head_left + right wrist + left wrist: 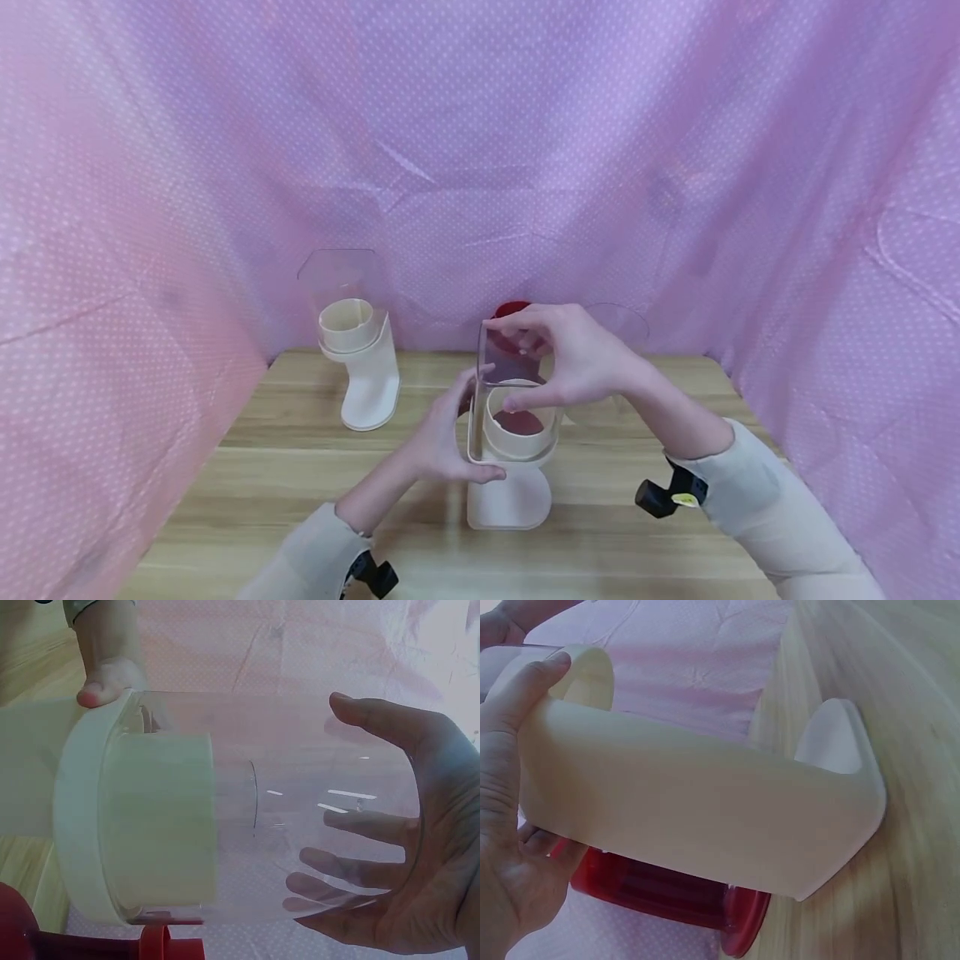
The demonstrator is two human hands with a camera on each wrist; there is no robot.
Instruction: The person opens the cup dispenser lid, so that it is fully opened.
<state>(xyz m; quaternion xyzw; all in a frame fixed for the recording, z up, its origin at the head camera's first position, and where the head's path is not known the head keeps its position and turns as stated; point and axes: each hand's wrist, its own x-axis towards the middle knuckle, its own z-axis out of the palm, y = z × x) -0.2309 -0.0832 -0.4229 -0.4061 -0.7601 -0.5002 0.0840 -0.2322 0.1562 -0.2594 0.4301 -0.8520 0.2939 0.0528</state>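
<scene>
A cream-white stand [510, 504] with a round collar [157, 817] and a flat rounded foot stands upright on the table in front of me. Over the collar sits a clear plastic cover [292, 765], its lower end at the stand's rim. My left hand [444, 437] grips the stand's upper part, thumb at the rim and fingers around the other side. From above, my right hand [577, 354] holds the cover's far end, with thumb and fingers spread around it. In the right wrist view, several fingers show through the clear wall.
A similar cream-white stand [371, 400] with a clear cover [337, 271] stands at the back left of the wooden table [300, 467]. Behind the held stand is a red one [652, 889]. Pink dotted cloth [480, 150] hangs around the back and sides.
</scene>
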